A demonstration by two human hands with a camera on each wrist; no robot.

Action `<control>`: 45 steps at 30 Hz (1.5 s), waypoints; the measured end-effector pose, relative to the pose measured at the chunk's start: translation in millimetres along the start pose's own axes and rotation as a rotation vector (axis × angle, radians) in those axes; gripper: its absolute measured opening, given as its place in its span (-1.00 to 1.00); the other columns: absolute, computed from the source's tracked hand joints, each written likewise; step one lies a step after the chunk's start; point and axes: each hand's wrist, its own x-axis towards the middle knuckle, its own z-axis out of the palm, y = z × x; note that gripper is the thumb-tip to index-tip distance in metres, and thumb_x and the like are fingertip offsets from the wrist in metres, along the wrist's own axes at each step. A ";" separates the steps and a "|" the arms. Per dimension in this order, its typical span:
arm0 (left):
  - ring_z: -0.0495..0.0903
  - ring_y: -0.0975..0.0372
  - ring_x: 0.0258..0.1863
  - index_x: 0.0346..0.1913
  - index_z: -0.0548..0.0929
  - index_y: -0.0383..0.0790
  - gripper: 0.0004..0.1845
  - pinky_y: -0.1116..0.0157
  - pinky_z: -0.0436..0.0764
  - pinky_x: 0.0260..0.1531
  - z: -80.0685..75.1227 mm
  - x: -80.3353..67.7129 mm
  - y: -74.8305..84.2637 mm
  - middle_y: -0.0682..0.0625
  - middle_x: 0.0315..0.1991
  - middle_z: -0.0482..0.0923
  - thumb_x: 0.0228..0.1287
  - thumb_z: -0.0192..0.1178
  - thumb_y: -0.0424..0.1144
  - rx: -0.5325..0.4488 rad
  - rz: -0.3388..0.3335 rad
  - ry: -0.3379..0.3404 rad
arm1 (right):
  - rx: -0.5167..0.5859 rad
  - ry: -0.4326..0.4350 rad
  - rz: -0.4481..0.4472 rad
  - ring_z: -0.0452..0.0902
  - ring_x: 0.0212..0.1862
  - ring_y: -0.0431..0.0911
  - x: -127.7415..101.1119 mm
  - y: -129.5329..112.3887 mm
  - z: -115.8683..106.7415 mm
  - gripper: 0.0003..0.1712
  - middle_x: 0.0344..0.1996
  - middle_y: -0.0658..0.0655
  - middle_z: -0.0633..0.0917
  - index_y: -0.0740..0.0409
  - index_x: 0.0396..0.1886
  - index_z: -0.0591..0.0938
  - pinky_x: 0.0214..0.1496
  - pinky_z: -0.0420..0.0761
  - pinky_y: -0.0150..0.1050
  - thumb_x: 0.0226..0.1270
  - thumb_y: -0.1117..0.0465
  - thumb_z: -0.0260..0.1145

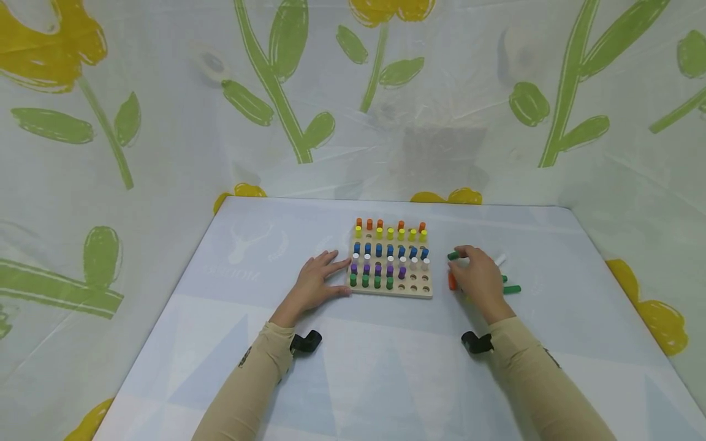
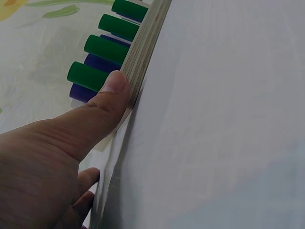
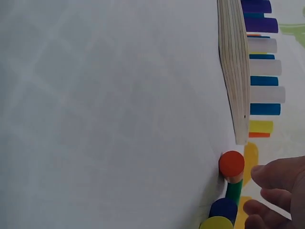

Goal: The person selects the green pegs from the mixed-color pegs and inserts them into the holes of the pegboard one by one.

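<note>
While the wooden pegboard (image 1: 390,288) lies flat near the middle of the counter (image 1: 386,380), most of its holes carry upright pegs in rows: orange at the far edge, then yellow, blue, white, purple and green nearest the person. Several holes toward the board's near right corner stand bare. The left hand (image 1: 315,286) rests on the counter against the board's left edge, its fingers straight and spread, gripping nothing; the left wrist view shows the thumb (image 2: 110,93) pressed on the board's layered edge just beside a green peg (image 2: 86,76). To the right of the board, apart from it, a small heap of loose pegs lies on the counter. The right hand (image 1: 478,277) hovers over that heap with fingers curled; whether it grips a peg cannot be told. A loose green peg (image 1: 453,255) pokes out at the fingertips, an orange peg (image 1: 452,282) lies at the hand's left side, and another green peg (image 1: 512,289) lies to its right. The right wrist view shows the orange peg (image 3: 231,165) end-on, with a blue peg (image 3: 223,209) and a yellow peg (image 3: 217,223) just beside the fingertips (image 3: 274,174)
</note>
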 end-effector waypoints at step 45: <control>-0.03 -0.09 0.60 0.51 0.39 0.07 -0.16 -0.12 -0.17 0.57 -1.8 -1.8 2.0 -0.16 0.59 0.11 0.18 0.42 0.17 -0.007 0.010 -0.004 | -0.097 -0.079 0.000 0.48 0.06 0.24 11.3 -4.1 3.4 -0.56 0.03 0.31 0.69 0.25 0.12 0.67 0.12 0.55 0.20 0.42 0.03 0.35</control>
